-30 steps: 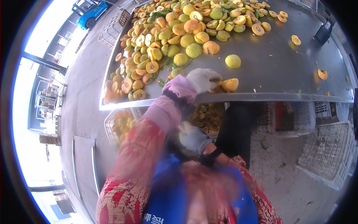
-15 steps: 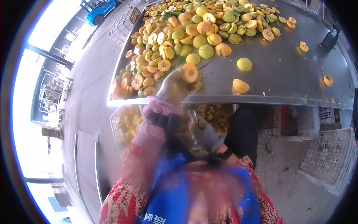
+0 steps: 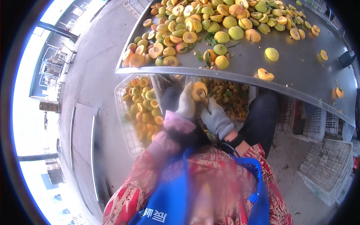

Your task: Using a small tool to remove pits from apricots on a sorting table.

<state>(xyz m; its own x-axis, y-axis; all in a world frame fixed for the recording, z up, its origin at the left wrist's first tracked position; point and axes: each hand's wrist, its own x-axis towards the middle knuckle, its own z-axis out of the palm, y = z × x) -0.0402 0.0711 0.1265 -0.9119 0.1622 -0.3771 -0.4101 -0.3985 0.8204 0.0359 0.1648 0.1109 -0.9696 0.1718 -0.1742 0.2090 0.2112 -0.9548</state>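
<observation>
In front of me, just below the table's edge, my gloved left hand [image 3: 186, 102] grips a halved yellow peach [image 3: 199, 90], its cut face turned toward the right. My gloved right hand [image 3: 217, 119] is closed round a small pitting spoon [image 3: 205, 100] with a metal loop end. The spoon's tip meets the cut face; how deep it sits is hidden. Whole and halved peaches [image 3: 189, 36] are heaped on the metal table [image 3: 240, 56] above my hands. Below them, a crate of small fruit pieces [image 3: 228, 93] stands between my knees.
A white crate of peach halves [image 3: 140, 108] stands to the left of my legs. The table's raised metal rim [image 3: 225, 78] runs just beyond my hands. Stacked white plastic crates [image 3: 326, 165] are on the floor at right. A blade-like black fixture [image 3: 345, 59] sits at the table's right edge.
My left hand has drawn back from over the table with the peach half, down to my right hand. The spoon now touches the fruit. The view has shifted too.
</observation>
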